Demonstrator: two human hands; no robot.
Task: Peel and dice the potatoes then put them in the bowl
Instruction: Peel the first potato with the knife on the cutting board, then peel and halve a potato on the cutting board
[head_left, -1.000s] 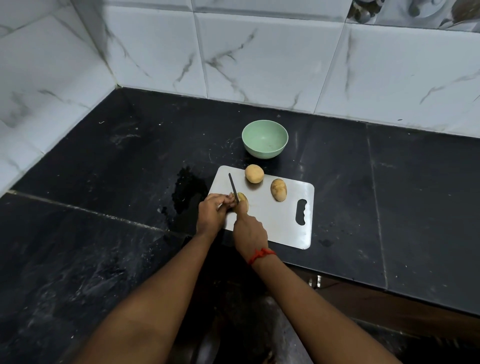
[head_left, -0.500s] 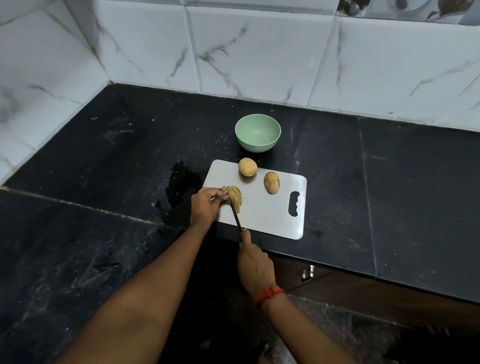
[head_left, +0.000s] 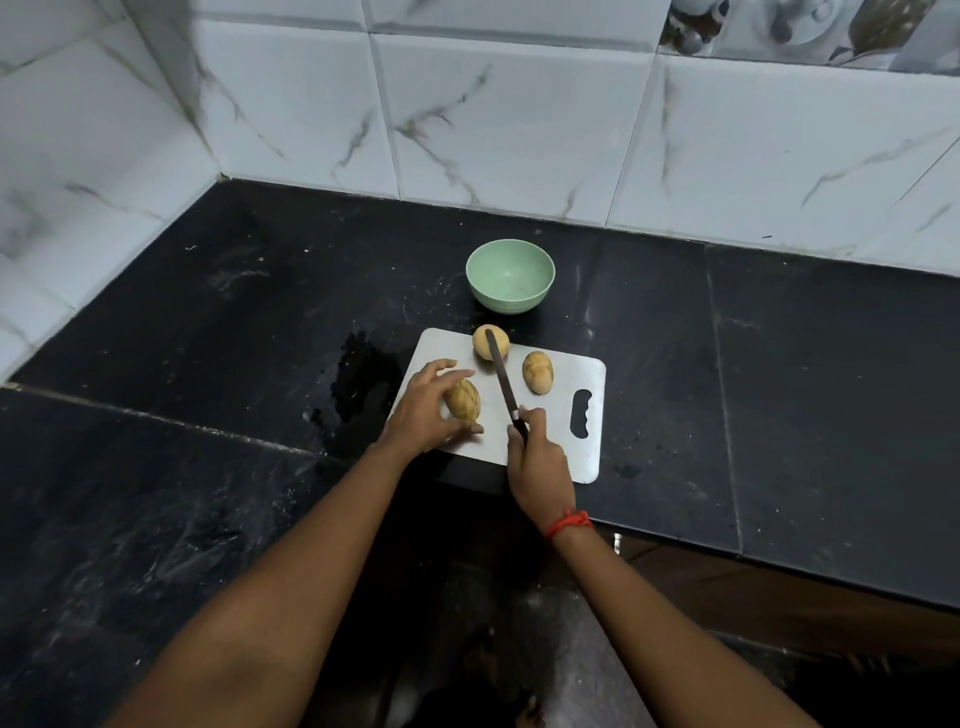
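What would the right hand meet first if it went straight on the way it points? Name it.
Most likely the round potato at the far edge of the cutting board: the right hand grips the knife pointing at it, the blade tip overlapping it in view. Whether they touch is unclear.

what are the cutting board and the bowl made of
The cutting board looks like brushed steel: grey with a dull sheen, though matte plastic is possible. The bowl is probably plastic: matte pale green, no glaze shine.
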